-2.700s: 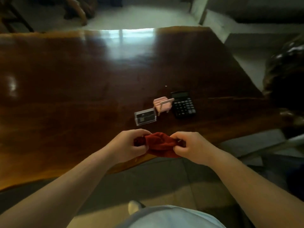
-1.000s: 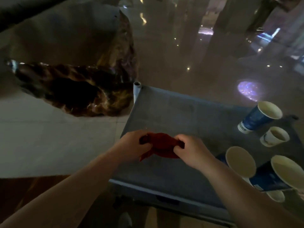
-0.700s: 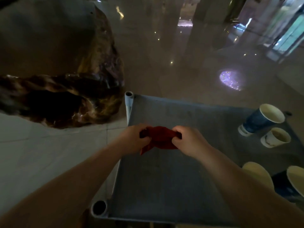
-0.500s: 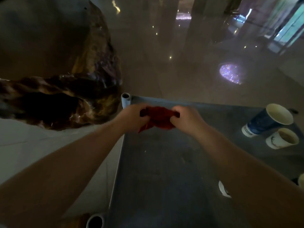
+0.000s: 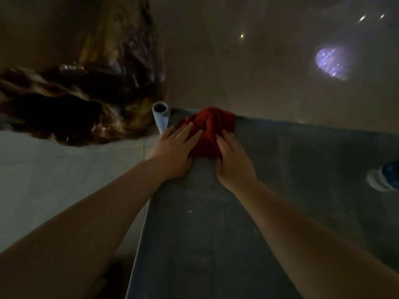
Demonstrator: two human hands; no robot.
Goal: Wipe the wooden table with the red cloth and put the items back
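The red cloth (image 5: 210, 130) lies bunched on the far left corner of a grey fabric-topped stand (image 5: 216, 223). My left hand (image 5: 174, 147) rests flat on the cloth's left side with straight fingers. My right hand (image 5: 232, 157) lies on its right side, fingers straight, thumb tucked near the cloth's near edge. The wooden table and the items on it are out of view.
A pale tube end (image 5: 160, 116) marks the stand's far left corner. A dark knotted wooden stump (image 5: 86, 100) sits left on the tiled floor. A blue paper cup (image 5: 386, 175) lies at the right edge. Polished floor with light reflections stretches beyond.
I turned away from the wooden table to the grey stand. The cloth went from held between both hands to lying on the stand's far corner, with both hands flat on it.
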